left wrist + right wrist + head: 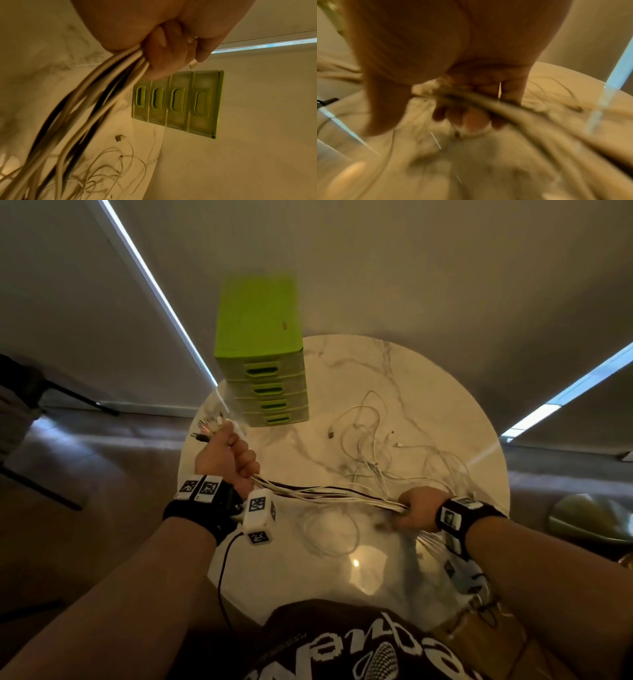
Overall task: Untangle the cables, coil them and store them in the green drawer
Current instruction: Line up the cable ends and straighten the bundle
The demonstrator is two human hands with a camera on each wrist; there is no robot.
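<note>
A bundle of white and dark cables (329, 494) stretches taut between my two hands above the round marble table (445, 392). My left hand (227, 455) grips one end in a fist, with plugs (212, 428) sticking out past the thumb. My right hand (416, 506) grips the other end at the table's right. In the left wrist view the cables (89, 108) run down out of the left hand (171, 51). The right wrist view is blurred; the right hand (471, 101) curls round the cables (513, 112). The green drawer unit (262, 350) stands at the table's back left, its drawers shut.
A loose tangle of thin white cables (373, 446) lies on the table between the drawer unit and my right hand, also the tangle (109, 169) in the left wrist view. A white loop (330, 530) lies near the front. Chairs stand left and right of the table.
</note>
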